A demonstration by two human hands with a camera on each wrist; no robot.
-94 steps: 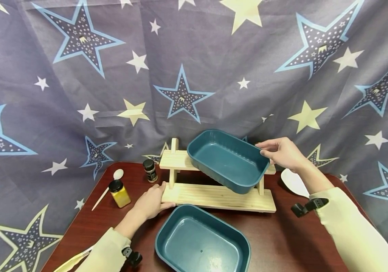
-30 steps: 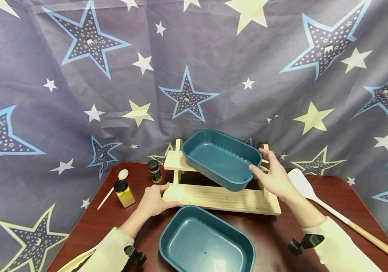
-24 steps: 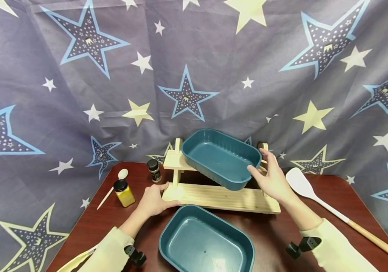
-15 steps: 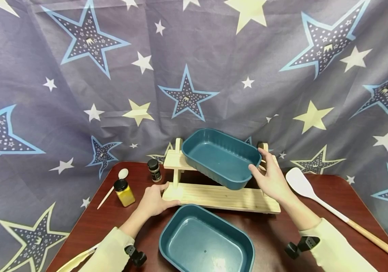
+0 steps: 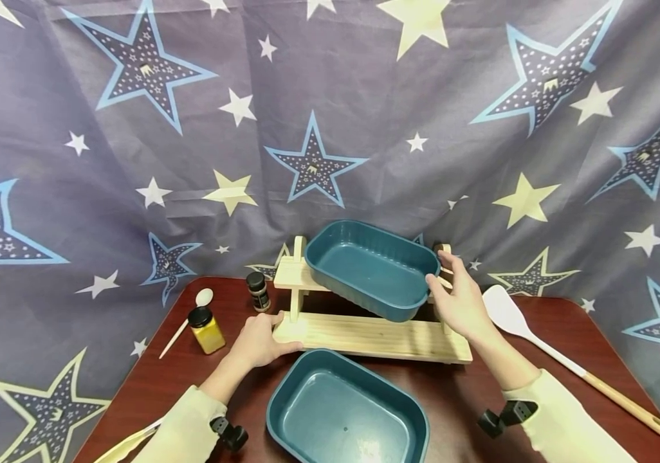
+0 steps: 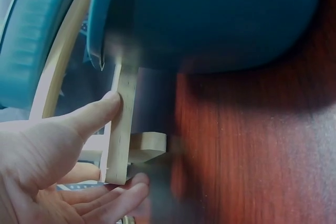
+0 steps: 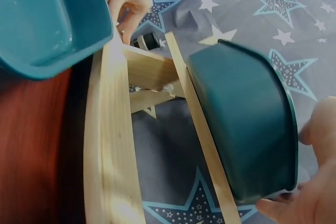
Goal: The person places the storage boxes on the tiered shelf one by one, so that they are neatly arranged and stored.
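A two-tier wooden shelf rack [image 5: 370, 334] stands at the back of the table. On its upper tier sits a teal plastic bin [image 5: 373, 270], skewed, its right front corner jutting out over the lower tier. My right hand [image 5: 462, 299] holds that bin's right end, thumb at the front corner and fingers toward the back; the right wrist view shows fingertips [image 7: 268, 208] near its lower corner. At the lower tier's left end, my left hand [image 5: 257, 341] grips the board, its thumb [image 6: 102, 111] on the front edge. A second teal bin [image 5: 347, 411] lies in front of the rack.
Left of the rack stand a black-capped spice jar [image 5: 257, 292] and a yellow jar with black lid [image 5: 206, 331], beside a small spoon [image 5: 175, 337]. A white spatula with wooden handle [image 5: 567, 360] lies right. Tongs [image 5: 127, 444] lie partly under the left sleeve. Star-patterned cloth [image 5: 330, 83] hangs behind.
Since the oldest frame, the upper bin has shifted a little left on the rack, and my right hand has moved left and lower around its corner. My left hand keeps its place.
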